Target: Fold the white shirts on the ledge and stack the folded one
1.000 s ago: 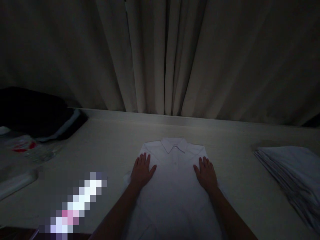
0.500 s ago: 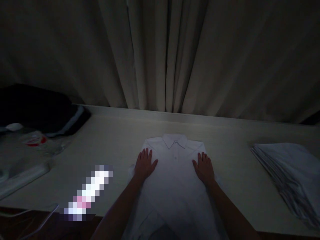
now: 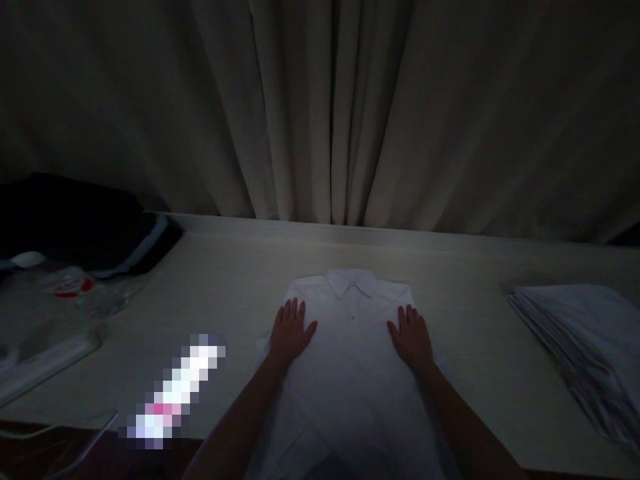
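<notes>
At the table's near edge, mid-width: left hand and right hand lie flat, fingers spread and gripping nothing, palms pressing the white shirt. Compared with a moment earlier, almost nothing has shifted — the hands hold their pressing pose. The shirt lies face up, collar toward the curtain, its hem spilling over the near edge.
</notes>
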